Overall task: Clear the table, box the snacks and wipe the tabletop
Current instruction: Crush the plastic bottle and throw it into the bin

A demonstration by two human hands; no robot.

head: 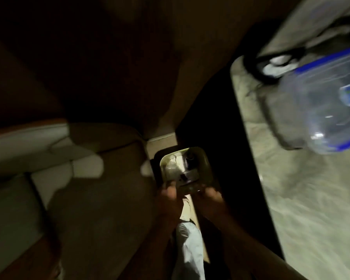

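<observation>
View: dim and blurred; the camera is looking down past the edge of a table (303, 199) onto a darker floor area.
Bin: one small bin (183, 168) with a rounded rectangular rim is sitting on the floor, just beside the table's dark left edge.
Bin contents: pale scraps and one dark round item are showing inside; too blurred to identify.
Left hand (168, 201): fingers are curling at the bin's near rim; whether they are gripping the rim or something over it, I cannot tell.
Right hand (207, 201): fingers are bending at the same near rim, beside the left hand; grip also unclear.
Snack box: one clear plastic container (321, 106) with blue rim clips is lying on the tabletop near its far right edge; contents cannot be made out.
Other item on table: one dark looped object (271, 65) with pale parts inside is lying at the table's far corner, touching or just behind the container.
Seating: a pale cushioned sofa (28, 150) is occupying the left side.
Count: two hands, one bin, one clear container.
</observation>
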